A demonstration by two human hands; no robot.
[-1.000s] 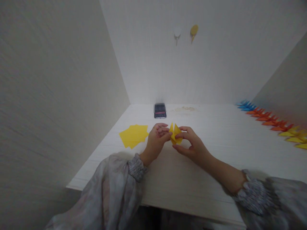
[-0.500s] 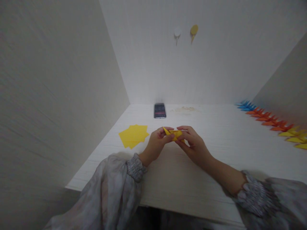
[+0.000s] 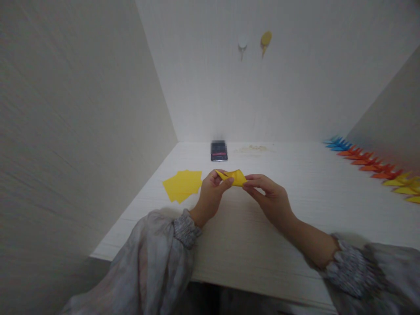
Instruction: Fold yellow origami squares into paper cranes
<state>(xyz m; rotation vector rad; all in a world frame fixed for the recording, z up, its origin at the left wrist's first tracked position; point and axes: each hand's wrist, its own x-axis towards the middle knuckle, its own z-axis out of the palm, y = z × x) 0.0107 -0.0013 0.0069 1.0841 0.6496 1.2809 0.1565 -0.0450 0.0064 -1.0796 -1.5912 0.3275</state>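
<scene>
A partly folded piece of yellow origami paper [image 3: 239, 176] is held between both hands above the white table [image 3: 249, 245]. My left hand [image 3: 211, 192] grips its left part, thumb in front and fingers behind, with a narrow pointed flap sticking out at the upper left. My right hand [image 3: 274, 199] pinches the lower right corner between thumb and fingers. To the left of my left hand, flat yellow paper sheets [image 3: 182, 186] lie overlapping on the table.
A phone [image 3: 219, 151] lies near the back wall. Along the right side runs a row of folded paper pieces: blue [image 3: 337, 143], orange-red [image 3: 370, 162] and yellow [image 3: 405, 183]. A white hook [image 3: 243, 42] and a yellow hook [image 3: 266, 38] are on the back wall.
My right hand has shifted right, from the middle of the folded paper to its right corner. More of the paper's face shows, and my left hand is slightly further left.
</scene>
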